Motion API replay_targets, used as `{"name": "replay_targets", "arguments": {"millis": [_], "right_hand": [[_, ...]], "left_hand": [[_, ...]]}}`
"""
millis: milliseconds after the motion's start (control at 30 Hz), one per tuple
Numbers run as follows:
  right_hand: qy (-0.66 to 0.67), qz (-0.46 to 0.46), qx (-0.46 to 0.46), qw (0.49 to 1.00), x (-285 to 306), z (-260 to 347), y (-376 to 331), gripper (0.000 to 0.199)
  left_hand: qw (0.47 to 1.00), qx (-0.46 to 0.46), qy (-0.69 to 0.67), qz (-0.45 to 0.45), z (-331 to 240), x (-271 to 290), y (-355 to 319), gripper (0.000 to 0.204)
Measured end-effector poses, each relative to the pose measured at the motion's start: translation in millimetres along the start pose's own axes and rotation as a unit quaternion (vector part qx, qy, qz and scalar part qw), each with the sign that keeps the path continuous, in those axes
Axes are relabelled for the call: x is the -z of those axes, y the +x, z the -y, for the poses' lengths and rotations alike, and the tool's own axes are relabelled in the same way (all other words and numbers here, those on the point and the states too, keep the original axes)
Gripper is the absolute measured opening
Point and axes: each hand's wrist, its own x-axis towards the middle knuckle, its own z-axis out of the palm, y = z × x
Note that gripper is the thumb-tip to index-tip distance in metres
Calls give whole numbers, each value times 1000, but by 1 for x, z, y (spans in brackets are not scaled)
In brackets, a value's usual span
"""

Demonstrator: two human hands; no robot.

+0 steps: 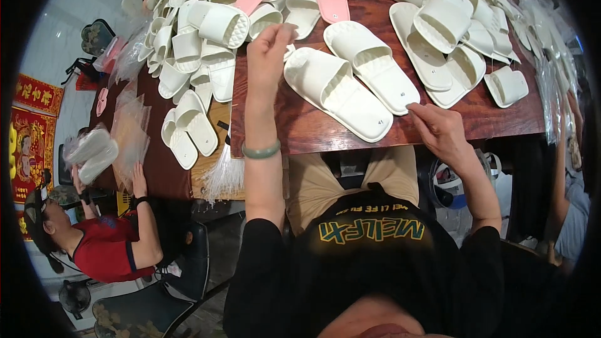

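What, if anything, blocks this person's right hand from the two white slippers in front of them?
Nothing visible. The right hand has its fingers at the heel end of the pair's right white slide slipper; whether they touch is hard to tell. Other white slippers lie ahead of the hand, outside that gap.

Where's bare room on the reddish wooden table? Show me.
The table is bare between the round green bangle and the nearest white slippers, and between the right hand and the small white slipper at right. Heaped white slippers crowd both far corners.
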Motion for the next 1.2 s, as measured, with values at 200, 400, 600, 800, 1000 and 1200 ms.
{"name": "replay_targets", "arguments": {"millis": [200, 400, 600, 800, 1000, 1200], "right_hand": [[-59, 28, 45, 997, -18, -1, -1, 17], [-126, 61, 113, 984, -55, -8, 34, 16], [-199, 57, 161, 965, -105, -16, 79, 20], [-199, 49, 173, 963, -121, -17, 91, 14], [-186, 32, 146, 971, -126, -15, 94, 7], [-161, 8, 133, 978, -126, -17, 93, 8]], "left_hand": [[985, 53, 166, 15, 84, 11, 20, 26], [958, 20, 283, -36, 93, 8, 15, 31], [943, 10, 325, -69, 94, 19, 12, 43], [937, 80, 338, -49, 91, 29, 10, 57], [931, 40, 359, -56, 91, 22, 8, 57], [938, 70, 340, -4, 75, 6, 4, 50]]}}
